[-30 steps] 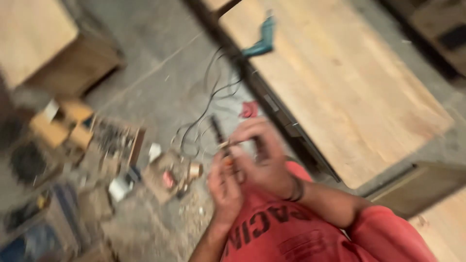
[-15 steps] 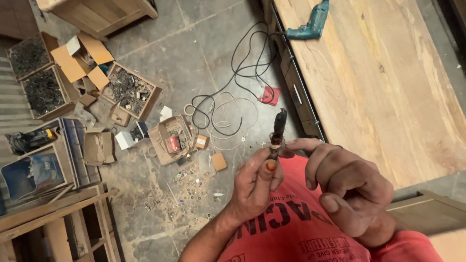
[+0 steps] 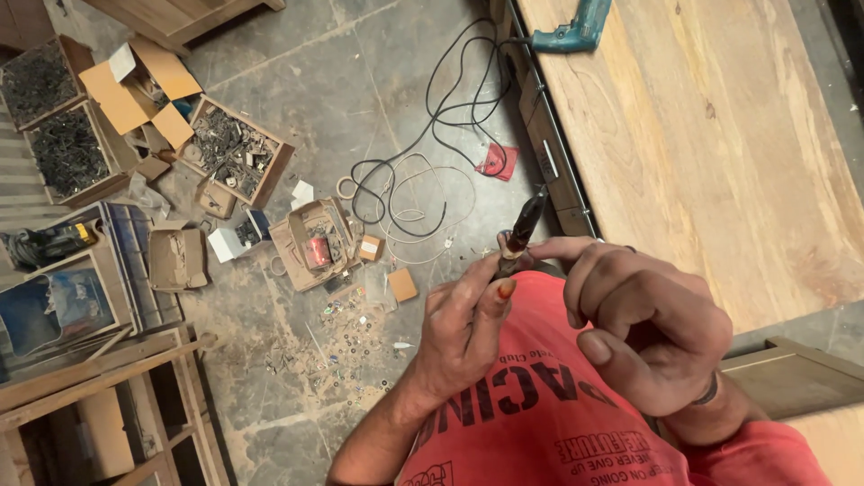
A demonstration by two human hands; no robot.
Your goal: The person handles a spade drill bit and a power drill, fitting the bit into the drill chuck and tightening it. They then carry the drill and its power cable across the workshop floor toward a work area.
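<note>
While half a second ago the view was farther, now left hand (image 3: 463, 328) pinches the dark tool (image 3: 520, 234) beside right hand (image 3: 652, 324), curled, grip unclear; work continues.

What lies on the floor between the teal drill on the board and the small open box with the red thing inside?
In the head view, a tangle of black cord and a red packet lie between the drill and the box.

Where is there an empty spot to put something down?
The wide wooden panel is mostly bare past the blue drill at its far end. The floor is bare between the top crate and the black cable. Around the open boxes it is crowded with scattered bits.
</note>
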